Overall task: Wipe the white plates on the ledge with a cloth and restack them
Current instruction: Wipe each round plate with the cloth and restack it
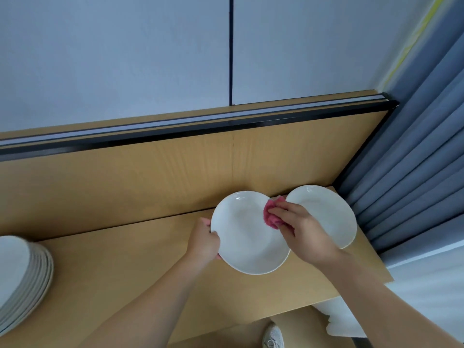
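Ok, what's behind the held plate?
A second plate on the ledge, its left part covered by the held plate, cloth and right hand. Anything beneath it is hidden.

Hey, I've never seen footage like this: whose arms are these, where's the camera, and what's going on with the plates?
There is no machine here. This is one picture from a wide-angle camera worn on a person's head, looking down at their own bare arms. The left hand grips the rim of a white plate above a wooden ledge. The right hand holds a bunched pink cloth against that plate's right edge. A second white plate lies on the ledge behind the right hand, and a stack of white plates stands at the far left. A grey curtain hangs on the right.
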Demonstrator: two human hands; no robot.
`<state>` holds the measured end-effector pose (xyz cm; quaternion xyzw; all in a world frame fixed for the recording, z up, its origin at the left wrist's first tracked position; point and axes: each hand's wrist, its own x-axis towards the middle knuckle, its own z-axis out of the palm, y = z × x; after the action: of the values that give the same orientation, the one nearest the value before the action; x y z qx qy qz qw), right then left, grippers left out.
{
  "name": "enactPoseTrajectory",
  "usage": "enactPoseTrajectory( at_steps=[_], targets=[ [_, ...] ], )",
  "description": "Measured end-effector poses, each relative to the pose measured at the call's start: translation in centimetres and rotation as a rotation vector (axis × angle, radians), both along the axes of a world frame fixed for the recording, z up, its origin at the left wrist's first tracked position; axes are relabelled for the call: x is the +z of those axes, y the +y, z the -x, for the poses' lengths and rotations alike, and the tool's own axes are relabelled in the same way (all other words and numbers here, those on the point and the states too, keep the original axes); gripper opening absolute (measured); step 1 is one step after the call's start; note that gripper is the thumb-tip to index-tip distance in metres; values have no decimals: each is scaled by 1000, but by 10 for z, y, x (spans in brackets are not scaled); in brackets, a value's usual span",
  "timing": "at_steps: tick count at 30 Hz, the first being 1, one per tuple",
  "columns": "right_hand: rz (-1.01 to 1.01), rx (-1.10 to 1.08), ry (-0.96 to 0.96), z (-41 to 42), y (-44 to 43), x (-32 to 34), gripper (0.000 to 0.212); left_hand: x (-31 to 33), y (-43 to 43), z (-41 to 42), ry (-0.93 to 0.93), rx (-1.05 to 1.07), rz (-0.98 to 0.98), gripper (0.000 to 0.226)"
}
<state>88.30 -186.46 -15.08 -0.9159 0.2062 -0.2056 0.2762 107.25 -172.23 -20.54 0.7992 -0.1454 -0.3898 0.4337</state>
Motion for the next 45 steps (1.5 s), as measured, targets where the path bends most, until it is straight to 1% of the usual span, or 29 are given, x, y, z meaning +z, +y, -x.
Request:
enactPoseTrajectory(
  at_steps=[6, 12, 16, 20, 23, 27, 29, 32, 35, 36, 38, 40, 42, 45],
  targets=[
    [-26, 114, 35, -44, 50, -10, 23, -11, 75, -28, 18, 124, -43, 21],
    [-22, 142, 51, -67, 80, -16, 24, -24, 114, -44, 6, 184, -70, 22],
    [-24, 163, 92, -75, 84, -23, 26, -31, 125, -46, 38, 228, -66, 21],
    [-42, 198, 121, -80, 83, -28, 24, -35, 127, -46, 38, 228, -78, 23],
    [-40, 186, 122, -82, 82, -27, 26, -34, 127, -45, 37, 223, -70, 21],
    [-35, 187, 120, -84, 80, -25, 27, -33, 127, -45, -13, 208, -72, 17],
    [-25, 177, 117, -86, 80, -24, 29, -35, 128, -46, -70, 193, -91, 17],
    [-15, 187, 129, -90, 81, -24, 31, -36, 128, -50, -182, 130, -153, 19],
    [-27, 192, 162, -97, 82, -30, 34, -33, 130, -58, -273, -10, -215, 22],
    [-32, 201, 167, -100, 82, -33, 33, -32, 132, -62, -311, -80, -237, 28],
    [-44, 230, 170, -109, 83, -39, 30, -30, 135, -67, -387, -251, -296, 47],
    [-47, 252, 169, -121, 83, -48, 26, -29, 140, -70, -418, -393, -345, 64],
    [-54, 258, 176, -134, 83, -59, 23, -26, 146, -69, -416, -452, -320, 71],
    [-26, 259, 195, -152, 87, -75, 18, -21, 153, -67, -386, -451, -247, 77]
  ],
)
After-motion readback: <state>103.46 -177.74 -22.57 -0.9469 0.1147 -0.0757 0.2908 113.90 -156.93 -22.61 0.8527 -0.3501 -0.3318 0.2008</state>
